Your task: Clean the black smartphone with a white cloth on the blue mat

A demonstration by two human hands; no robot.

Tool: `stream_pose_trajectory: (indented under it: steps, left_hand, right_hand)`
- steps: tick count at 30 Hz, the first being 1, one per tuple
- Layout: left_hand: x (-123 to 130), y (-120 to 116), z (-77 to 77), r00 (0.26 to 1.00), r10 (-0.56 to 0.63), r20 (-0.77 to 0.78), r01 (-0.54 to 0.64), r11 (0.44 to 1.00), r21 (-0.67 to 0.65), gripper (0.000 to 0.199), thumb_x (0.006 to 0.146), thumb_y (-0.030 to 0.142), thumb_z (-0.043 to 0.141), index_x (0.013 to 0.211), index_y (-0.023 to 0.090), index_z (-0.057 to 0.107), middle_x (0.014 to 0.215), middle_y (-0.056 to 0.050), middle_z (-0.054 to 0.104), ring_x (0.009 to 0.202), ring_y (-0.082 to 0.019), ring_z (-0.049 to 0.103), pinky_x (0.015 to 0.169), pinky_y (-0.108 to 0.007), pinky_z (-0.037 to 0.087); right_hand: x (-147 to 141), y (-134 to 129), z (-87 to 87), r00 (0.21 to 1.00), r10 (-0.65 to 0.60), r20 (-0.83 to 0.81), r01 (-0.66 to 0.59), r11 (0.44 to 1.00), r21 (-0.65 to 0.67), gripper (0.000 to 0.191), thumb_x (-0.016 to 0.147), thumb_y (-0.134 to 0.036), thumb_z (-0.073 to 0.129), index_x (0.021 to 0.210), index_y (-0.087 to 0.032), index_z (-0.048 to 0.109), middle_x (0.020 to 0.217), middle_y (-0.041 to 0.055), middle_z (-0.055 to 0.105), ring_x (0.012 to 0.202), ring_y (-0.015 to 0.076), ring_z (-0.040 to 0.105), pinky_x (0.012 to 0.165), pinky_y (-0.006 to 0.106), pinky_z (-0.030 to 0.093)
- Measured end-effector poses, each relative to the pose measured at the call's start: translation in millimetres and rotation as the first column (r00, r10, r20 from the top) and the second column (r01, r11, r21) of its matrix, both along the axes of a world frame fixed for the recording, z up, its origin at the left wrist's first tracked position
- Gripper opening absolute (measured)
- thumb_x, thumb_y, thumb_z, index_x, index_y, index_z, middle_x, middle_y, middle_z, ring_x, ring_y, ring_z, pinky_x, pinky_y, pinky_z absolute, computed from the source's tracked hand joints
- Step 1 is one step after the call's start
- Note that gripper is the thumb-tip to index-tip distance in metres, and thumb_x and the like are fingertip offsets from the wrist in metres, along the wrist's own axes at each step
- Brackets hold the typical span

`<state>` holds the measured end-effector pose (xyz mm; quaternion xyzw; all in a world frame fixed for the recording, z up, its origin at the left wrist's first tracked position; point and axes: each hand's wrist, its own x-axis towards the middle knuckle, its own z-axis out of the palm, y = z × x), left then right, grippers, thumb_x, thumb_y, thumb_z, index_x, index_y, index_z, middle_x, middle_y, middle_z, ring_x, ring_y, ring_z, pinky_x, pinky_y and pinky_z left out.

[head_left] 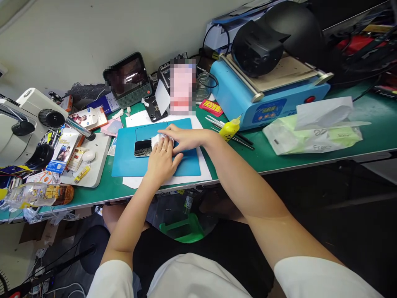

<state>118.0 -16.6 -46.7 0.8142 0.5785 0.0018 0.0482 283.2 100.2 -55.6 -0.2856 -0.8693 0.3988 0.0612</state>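
A phone (142, 149) lies dark side up on a blue mat (130, 166), its right part hidden beneath a white tissue (157, 138) and my hands. My left hand (161, 159), with a ring on one finger, presses the tissue down with its fingers laid over it. From the right, my right hand (182, 138) reaches across just beyond the left one, its fingertips by the tissue's far edge and its thumb apart from the fingers. What lies under the palms is hidden.
Microscope (34, 128) and bottle (46, 194) stand left. Behind the mat are a tablet-like screen (128, 78) and a black phone (154, 108). Rightward sit a yellow bottle (229, 129), tweezers (245, 141), a blue machine (245, 103) and a tissue pack (279, 136).
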Motion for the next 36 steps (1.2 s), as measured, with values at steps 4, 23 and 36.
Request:
stream_pose_trajectory:
  steps: [4,23,36]
  left_hand:
    - [2.9,5.8,1.9,1.0,0.008,-0.007,-0.008,1.0,-0.018,0.077,0.113,0.054,0.032,0.169,0.001,0.029,0.177,-0.021,0.026,0.167,-0.035,0.022,0.134,-0.052,0.028]
    - [-86.6,-7.3,6.6,0.985,0.168,0.023,-0.168,0.986,0.0,0.075,0.113,0.055,0.03,0.169,0.006,0.03,0.178,-0.022,0.023,0.168,-0.034,0.019,0.136,-0.056,0.02]
    - [-114.1,-46.6,15.4,0.985,0.171,0.018,-0.17,0.984,-0.053,0.069,0.114,0.049,0.029,0.169,0.008,0.033,0.177,-0.017,0.028,0.167,-0.032,0.022,0.135,-0.054,0.024]
  right_hand:
    - [0.1,-0.2,1.0,1.0,-0.005,-0.007,0.005,1.0,0.007,0.109,0.078,-0.04,0.074,0.172,-0.028,0.02,0.158,0.0139,0.037,0.148,0.0377,0.047,0.127,0.053,0.037]
    - [1.6,-1.9,8.3,0.998,-0.023,0.059,0.026,0.999,-0.045,0.111,0.078,-0.053,0.078,0.171,-0.038,0.02,0.156,0.011,0.043,0.134,0.0388,0.058,0.115,0.054,0.05]
    - [1.5,-4.0,12.9,0.994,-0.043,0.099,0.049,0.997,-0.059,0.109,0.078,-0.053,0.077,0.171,-0.04,0.021,0.155,0.0095,0.043,0.133,0.0385,0.058,0.112,0.053,0.054]
